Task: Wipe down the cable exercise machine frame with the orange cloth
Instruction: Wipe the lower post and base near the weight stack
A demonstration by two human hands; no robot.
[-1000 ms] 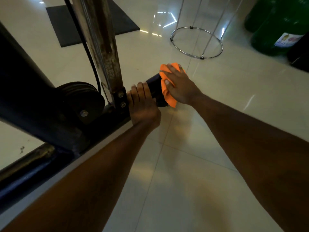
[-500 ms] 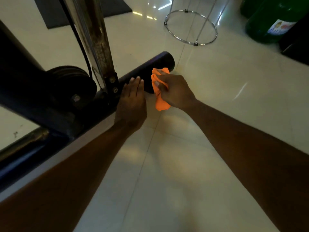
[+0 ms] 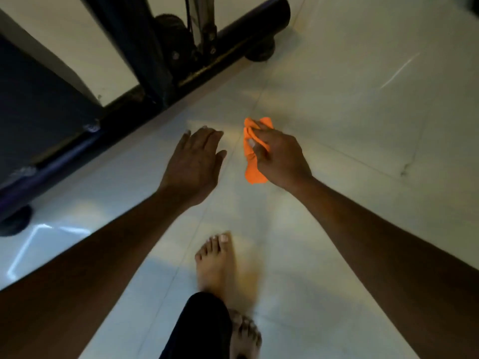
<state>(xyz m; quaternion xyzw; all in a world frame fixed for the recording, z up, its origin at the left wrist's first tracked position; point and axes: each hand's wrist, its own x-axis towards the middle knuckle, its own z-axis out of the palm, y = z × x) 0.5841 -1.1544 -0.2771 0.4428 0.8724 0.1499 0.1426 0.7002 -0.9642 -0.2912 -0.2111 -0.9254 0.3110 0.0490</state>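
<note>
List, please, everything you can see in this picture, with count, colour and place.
cloth: one, orange, bunched in the right hand, above the floor.
machine frame: one, black, upper left, base bar on round feet.
pulley wheel: one, black, low on the frame.
floor: pale glossy tiles.
feet: two, bare, bottom centre.
left hand: open, empty, clear of the frame.
right hand: gripping the cloth.

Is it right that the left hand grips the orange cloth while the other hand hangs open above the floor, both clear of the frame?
No. The head view shows the right hand gripping the orange cloth; the left hand is the open one. Both are clear of the frame.
</note>
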